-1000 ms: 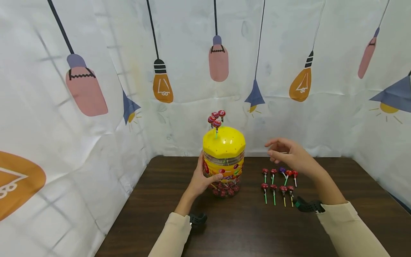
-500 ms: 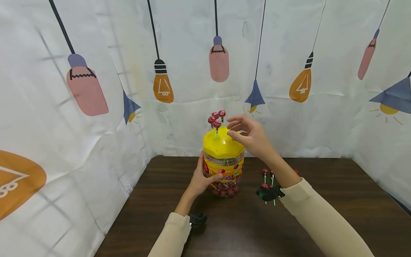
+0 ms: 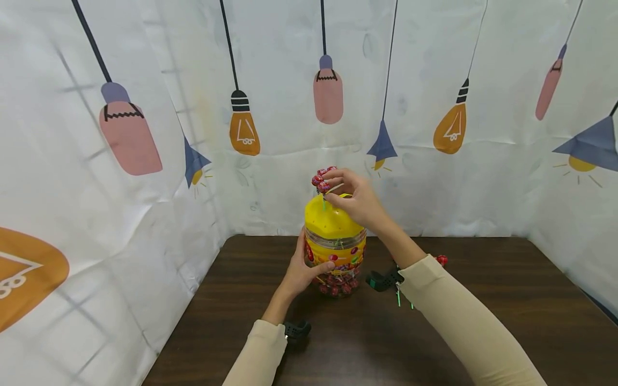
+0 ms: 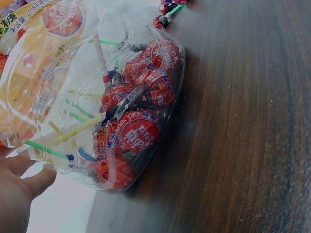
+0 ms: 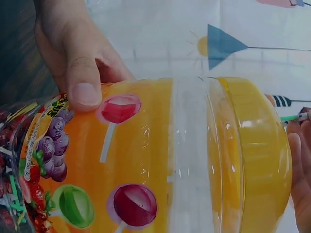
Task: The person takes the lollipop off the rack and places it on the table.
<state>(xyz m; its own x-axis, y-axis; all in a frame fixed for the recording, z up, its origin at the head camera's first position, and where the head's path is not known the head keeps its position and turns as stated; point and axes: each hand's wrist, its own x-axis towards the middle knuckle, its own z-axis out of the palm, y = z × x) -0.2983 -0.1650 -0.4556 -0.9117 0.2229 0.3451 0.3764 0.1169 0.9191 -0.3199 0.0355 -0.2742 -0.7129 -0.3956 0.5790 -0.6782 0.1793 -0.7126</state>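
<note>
A clear plastic jar with a yellow lid [image 3: 328, 222] and fruit-printed label stands upright on the table, with wrapped lollipops [image 4: 138, 131] inside. My left hand [image 3: 300, 272] grips its left side, thumb across the label; the same hand [image 5: 82, 63] shows in the right wrist view. Several red-wrapped lollipops stick up from the lid top. My right hand [image 3: 357, 198] is over the lid, its thumb and fingers closed about the front lollipop [image 3: 323, 187]; the fingers partly hide those behind. In the right wrist view, a green stick [image 5: 290, 118] shows by my right fingertips.
Loose lollipops [image 3: 441, 260] lie on the dark wooden table [image 3: 357, 343], right of the jar, mostly hidden by my right sleeve [image 3: 463, 311]. A white curtain [image 3: 280, 198] with printed lamps hangs behind the table.
My right hand has swung left from above the loose lollipops to the lid, and its fingers now reach the front lollipop there. The left hand keeps its grip on the jar.
</note>
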